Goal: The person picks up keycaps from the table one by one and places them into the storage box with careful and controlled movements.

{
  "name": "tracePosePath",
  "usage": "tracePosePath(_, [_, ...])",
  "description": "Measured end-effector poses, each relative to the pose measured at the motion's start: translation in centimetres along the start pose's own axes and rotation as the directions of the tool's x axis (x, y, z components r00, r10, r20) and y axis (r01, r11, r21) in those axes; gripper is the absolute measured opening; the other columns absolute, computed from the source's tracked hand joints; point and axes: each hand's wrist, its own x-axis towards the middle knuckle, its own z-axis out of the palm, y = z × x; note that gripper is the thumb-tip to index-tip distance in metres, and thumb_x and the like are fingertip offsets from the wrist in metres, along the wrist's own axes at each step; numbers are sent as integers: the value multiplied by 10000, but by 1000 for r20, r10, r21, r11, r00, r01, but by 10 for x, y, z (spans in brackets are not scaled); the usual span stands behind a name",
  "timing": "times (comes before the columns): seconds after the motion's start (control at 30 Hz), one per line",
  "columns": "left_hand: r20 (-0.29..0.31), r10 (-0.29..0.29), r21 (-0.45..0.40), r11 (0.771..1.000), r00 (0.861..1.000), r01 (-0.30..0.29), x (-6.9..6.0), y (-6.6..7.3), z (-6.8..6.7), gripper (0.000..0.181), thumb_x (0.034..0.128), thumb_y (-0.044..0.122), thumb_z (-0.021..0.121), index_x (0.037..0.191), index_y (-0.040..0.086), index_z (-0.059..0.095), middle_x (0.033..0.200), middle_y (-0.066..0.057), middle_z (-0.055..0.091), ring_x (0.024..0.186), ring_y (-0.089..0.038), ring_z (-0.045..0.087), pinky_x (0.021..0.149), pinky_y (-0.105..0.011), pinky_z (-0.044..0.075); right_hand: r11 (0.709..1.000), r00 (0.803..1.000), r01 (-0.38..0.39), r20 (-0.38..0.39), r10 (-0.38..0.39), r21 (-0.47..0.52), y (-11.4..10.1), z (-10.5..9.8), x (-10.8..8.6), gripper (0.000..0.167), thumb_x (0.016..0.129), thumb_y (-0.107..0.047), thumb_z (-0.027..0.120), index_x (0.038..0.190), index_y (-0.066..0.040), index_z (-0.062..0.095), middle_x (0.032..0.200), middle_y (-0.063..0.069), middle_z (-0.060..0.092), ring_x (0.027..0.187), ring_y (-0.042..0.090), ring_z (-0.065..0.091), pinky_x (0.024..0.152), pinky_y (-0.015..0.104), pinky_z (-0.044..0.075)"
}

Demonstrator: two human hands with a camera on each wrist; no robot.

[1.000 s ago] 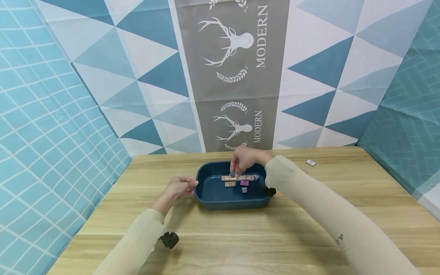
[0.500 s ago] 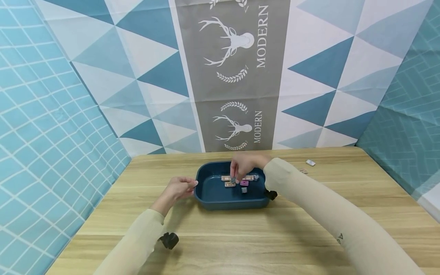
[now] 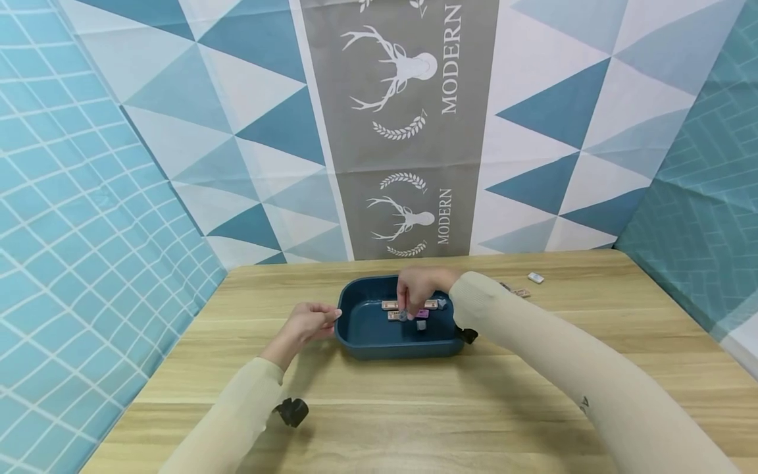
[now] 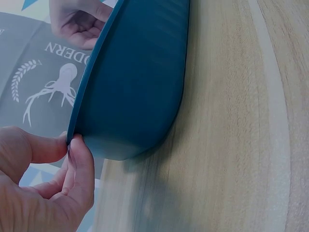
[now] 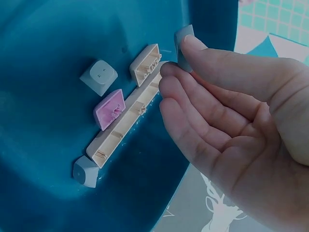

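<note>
My left hand [image 3: 309, 321] pinches the left rim of a dark blue tray [image 3: 393, 353], thumb on one side and fingers on the other, clear in the left wrist view. Over the tray, my right hand [image 3: 416, 289] pinches a grey keycap [image 5: 184, 43] between thumb and fingers. Below it a long cream space-bar keycap [image 5: 123, 121] lies upside down. Around the bar are a shorter cream keycap [image 5: 146, 65], a pink keycap [image 5: 110, 109], and two pale grey keycaps, one standing [image 5: 100, 76] near the pink one and one [image 5: 85, 172] at the bar's end.
On the wooden table [image 3: 355, 415], beyond my right sleeve, lie a white keycap [image 3: 535, 278] and a cream keycap [image 3: 521, 293], with a dark one partly hidden by the sleeve. A patterned cloth wall [image 3: 408, 145] rises behind the table. A black wrist strap piece [image 3: 293, 413] hangs beneath my left forearm.
My right hand has moved a little toward me inside the tray, carrying the grey keycap from over the long bar to over the shorter cream keycap. My left hand stays on the rim.
</note>
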Motion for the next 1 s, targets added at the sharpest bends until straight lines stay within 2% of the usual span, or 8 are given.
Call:
tracePosePath(0.13, [-6, -5, -3, 1000, 1000, 5, 0, 3, 0, 285, 935, 106, 615, 1148, -83, 604, 874, -27, 605, 691, -57, 574, 644, -162, 558, 1000, 1000, -17, -2, 17, -13, -4, -3, 1, 88, 782, 7, 747, 817, -69, 721, 807, 25, 716, 652, 81, 613, 671, 249, 581])
tracePosePath(0.37, [4, 6, 1, 1000, 1000, -6, -1, 4, 1, 271, 933, 88, 612, 1133, -94, 602, 855, -19, 583, 715, -73, 559, 647, -167, 557, 999, 999, -27, 32, 26, 31, -9, -4, -1, 105, 798, -8, 742, 888, -57, 720, 857, 37, 709, 745, 97, 658, 803, 319, 599])
tracePosePath(0.5, [8, 9, -19, 1000, 1000, -8, 0, 5, 1, 275, 932, 82, 612, 1140, -98, 597, 848, -15, 589, 704, -65, 563, 648, -165, 556, 1000, 1000, -14, 18, 14, 3, -9, -5, -5, 135, 803, -9, 736, 931, -51, 721, 835, 37, 716, 737, 114, 652, 760, 285, 591])
tracePosePath(0.6, [3, 6, -17, 1000, 1000, -6, 0, 5, 1, 274, 929, 85, 618, 1138, -91, 601, 860, -18, 593, 712, -67, 565, 656, -168, 557, 1000, 1000, -5, 14, 5, -22, -6, -6, -10, 168, 797, 18, 716, 958, -30, 712, 807, 41, 721, 739, 161, 670, 748, 296, 586])
tracePosePath(0.73, [-2, 0, 2, 1000, 1000, 0, 0, 3, 1, 254, 924, 84, 626, 1114, -84, 616, 855, -23, 591, 720, -80, 563, 673, -185, 564, 1000, 1000, 11, 17, -11, -27, 0, -5, -18, 189, 797, 24, 706, 984, -3, 697, 825, 49, 718, 746, 166, 679, 796, 354, 594])
tracePosePath(1.0, [-11, -4, 15, 1000, 1000, 4, 0, 1, 1, 258, 930, 95, 620, 1119, -82, 614, 862, -39, 595, 693, -77, 567, 648, -180, 556, 999, 998, 47, -35, -48, -25, 16, -12, -39, 172, 826, -15, 708, 997, -31, 699, 924, 54, 703, 778, 104, 633, 747, 255, 578])
